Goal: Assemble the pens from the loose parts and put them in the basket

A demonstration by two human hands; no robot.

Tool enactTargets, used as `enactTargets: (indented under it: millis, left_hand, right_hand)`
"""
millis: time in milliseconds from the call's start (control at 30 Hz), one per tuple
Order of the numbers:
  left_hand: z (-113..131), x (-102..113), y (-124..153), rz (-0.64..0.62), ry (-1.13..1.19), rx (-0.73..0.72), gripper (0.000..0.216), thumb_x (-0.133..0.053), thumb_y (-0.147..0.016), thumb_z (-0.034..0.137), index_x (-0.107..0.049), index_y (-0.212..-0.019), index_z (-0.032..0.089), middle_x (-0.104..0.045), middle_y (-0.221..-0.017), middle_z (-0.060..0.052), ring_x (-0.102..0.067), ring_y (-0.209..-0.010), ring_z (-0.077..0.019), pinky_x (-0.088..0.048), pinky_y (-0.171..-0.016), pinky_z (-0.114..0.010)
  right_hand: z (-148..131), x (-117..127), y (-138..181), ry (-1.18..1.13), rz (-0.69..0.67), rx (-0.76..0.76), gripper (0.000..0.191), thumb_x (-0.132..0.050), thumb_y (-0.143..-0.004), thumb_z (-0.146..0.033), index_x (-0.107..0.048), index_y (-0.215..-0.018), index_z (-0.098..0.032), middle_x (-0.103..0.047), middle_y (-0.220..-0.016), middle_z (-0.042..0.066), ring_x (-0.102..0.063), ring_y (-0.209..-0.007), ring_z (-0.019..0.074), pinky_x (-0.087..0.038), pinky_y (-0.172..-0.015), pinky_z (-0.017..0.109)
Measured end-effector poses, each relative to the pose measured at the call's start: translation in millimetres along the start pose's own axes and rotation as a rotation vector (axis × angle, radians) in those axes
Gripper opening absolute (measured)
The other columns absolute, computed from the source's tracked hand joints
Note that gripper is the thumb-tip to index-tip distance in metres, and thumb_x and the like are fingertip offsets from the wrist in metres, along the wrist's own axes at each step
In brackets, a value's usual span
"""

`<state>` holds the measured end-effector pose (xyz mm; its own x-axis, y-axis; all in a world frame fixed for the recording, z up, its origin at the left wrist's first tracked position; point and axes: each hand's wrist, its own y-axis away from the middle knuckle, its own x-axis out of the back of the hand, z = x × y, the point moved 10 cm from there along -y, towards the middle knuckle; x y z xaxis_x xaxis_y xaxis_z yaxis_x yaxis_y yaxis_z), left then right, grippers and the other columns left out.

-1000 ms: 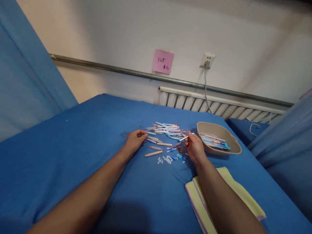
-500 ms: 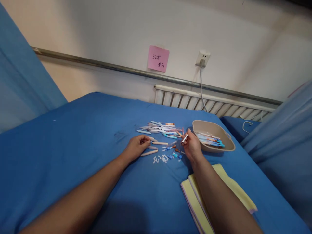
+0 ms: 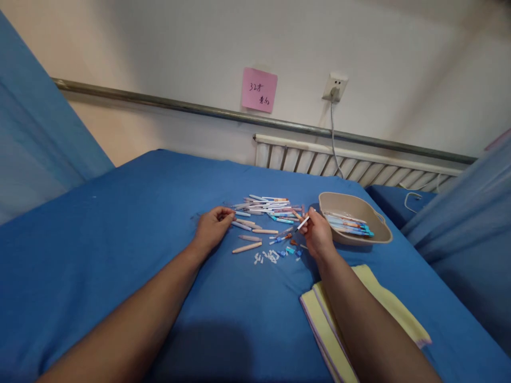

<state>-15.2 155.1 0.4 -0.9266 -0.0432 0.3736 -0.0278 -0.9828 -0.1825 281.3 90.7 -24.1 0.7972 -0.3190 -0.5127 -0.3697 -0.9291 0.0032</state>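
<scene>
On the blue sheet, the fingertips of my left hand (image 3: 213, 227) are pinched at the near end of a pale blue pen barrel (image 3: 242, 214). Its left end is hidden by the fingers. My right hand (image 3: 318, 234) grips a thin white pen refill (image 3: 303, 223) with a dark tip, slanting down to the left. Between the hands lie several loose barrels, among them a peach barrel (image 3: 247, 247). Small white plastic pieces (image 3: 271, 256) and blue pen parts (image 3: 281, 240) are scattered closer to me. Behind them is a pile of pens and refills (image 3: 265, 205).
A beige basket (image 3: 381, 234) with several pens (image 3: 347, 224) in it stands just right of my right hand. A folded yellow cloth (image 3: 373, 282) lies under my right forearm. Beyond the bed are a radiator (image 3: 289, 157) and a wall rail (image 3: 191, 109).
My left hand has moved left and up, away from the peach and grey barrels to the pale blue one. My right hand still holds the refill, which now shows more of its length.
</scene>
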Motion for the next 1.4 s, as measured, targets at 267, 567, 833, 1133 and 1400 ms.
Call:
enactTargets:
  millis: [267, 567, 833, 1133, 1400]
  left_hand:
    - [-1.5, 10.9, -2.2, 0.051, -0.023, -0.001, 0.026, -0.061, -0.066, 0.035, -0.066, -0.083, 0.015, -0.066, -0.072, -0.002, -0.059, -0.062, -0.0152, -0.043, -0.057, -0.024]
    - [14.4, -20.4, 13.9, -0.183, -0.238, -0.096, 0.023, -0.056, -0.072, 0.037, -0.065, -0.082, 0.018, -0.068, -0.076, -0.001, -0.06, -0.066, -0.0159, -0.044, -0.062, -0.025]
    - [23.7, -20.1, 19.9, -0.173, -0.269, -0.099, 0.025, -0.054, -0.074, 0.037, -0.066, -0.084, 0.018, -0.068, -0.076, -0.001, -0.06, -0.066, -0.0158, -0.044, -0.062, -0.025]
    - [20.6, -14.1, 14.1, -0.154, -0.261, -0.091, 0.025, -0.055, -0.074, 0.037, -0.065, -0.085, 0.017, -0.068, -0.077, -0.002, -0.06, -0.066, -0.0163, -0.044, -0.061, -0.025]
    - [13.8, 25.7, -1.5, 0.039, -0.337, -0.084, 0.028, -0.054, -0.076, 0.036, -0.066, -0.092, 0.017, -0.07, -0.082, -0.004, -0.062, -0.073, -0.0183, -0.046, -0.068, -0.027]
  right_hand:
    - [3.9, 9.4, -1.1, 0.063, 0.059, 0.003, 0.03, -0.068, -0.068, -0.04, -0.049, -0.062, -0.018, -0.051, -0.051, -0.006, -0.04, -0.039, 0.0053, -0.033, -0.038, 0.018]
    - [0.7, 8.0, 0.8, 0.03, 0.049, 0.0, 0.027, -0.061, -0.073, -0.041, -0.051, -0.064, -0.018, -0.052, -0.051, -0.004, -0.042, -0.04, 0.0063, -0.034, -0.039, 0.019]
    - [2.5, 4.6, 0.6, 0.065, 0.036, -0.018, 0.03, -0.06, -0.073, -0.047, -0.051, -0.064, -0.019, -0.05, -0.051, -0.004, -0.04, -0.04, 0.0075, -0.033, -0.039, 0.02]
    - [10.1, -2.8, 3.3, 0.173, -0.002, -0.029, 0.032, -0.065, -0.07, -0.048, -0.054, -0.064, -0.018, -0.053, -0.052, -0.003, -0.042, -0.041, 0.0074, -0.031, -0.037, 0.019]
    - [16.0, -5.6, 8.4, 0.214, -0.029, -0.075, 0.032, -0.068, -0.069, -0.047, -0.054, -0.065, -0.018, -0.053, -0.053, -0.004, -0.042, -0.04, 0.0063, -0.033, -0.036, 0.017]
